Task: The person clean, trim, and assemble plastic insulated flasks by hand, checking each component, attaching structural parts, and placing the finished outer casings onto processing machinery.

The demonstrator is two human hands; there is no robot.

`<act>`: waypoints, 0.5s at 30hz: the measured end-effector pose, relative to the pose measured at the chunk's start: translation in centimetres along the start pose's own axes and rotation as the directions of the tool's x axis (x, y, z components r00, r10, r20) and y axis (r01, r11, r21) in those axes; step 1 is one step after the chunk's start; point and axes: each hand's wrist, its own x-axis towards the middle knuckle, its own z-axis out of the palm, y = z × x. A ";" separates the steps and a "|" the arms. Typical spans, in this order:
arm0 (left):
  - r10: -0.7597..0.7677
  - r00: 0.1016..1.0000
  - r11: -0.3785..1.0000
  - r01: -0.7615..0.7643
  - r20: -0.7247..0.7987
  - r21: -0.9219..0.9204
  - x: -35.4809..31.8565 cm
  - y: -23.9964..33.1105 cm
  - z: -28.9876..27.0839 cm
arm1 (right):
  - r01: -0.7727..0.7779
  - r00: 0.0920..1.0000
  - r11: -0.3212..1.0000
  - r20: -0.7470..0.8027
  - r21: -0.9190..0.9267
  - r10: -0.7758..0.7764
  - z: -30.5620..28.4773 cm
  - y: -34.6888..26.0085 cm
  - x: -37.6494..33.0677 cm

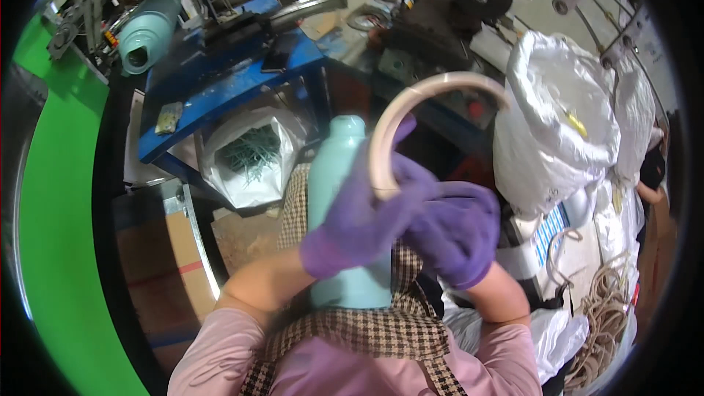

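Both of my hands wear purple gloves and meet in front of my chest. My left hand (363,213) is closed round the lower end of a curved beige band (396,114), which arcs up and over to the right. Pressed close to it, my right hand (456,229) has its fingers curled in; whatever they hold is hidden and a little blurred. A pale turquoise bottle-shaped piece (330,176) stands upright behind my left hand, against my checked apron (352,330). The hands cover part of its right side.
A blue workbench (227,81) stands ahead on the left, with another turquoise bottle-shaped piece (150,29) near it. Below sits a white bag of turquoise scraps (253,154). At right are a large white sack (543,139) and a heap of beige bands (601,315).
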 end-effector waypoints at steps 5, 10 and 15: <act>-0.384 0.863 0.868 0.216 -0.328 -0.446 0.9 4.2 -8.3 | 0.116 0.987 0.993 -0.109 -0.003 -0.116 0.5 1.1 4.4; -0.658 0.752 0.555 0.462 -0.026 -0.692 4.6 -0.9 -13.1 | -0.503 0.655 -0.081 0.440 0.861 0.614 10.3 7.8 4.4; -0.362 0.878 0.925 0.381 -0.313 -0.002 4.1 -4.3 -12.3 | -0.363 0.655 -0.508 0.601 0.782 0.458 15.8 11.4 2.6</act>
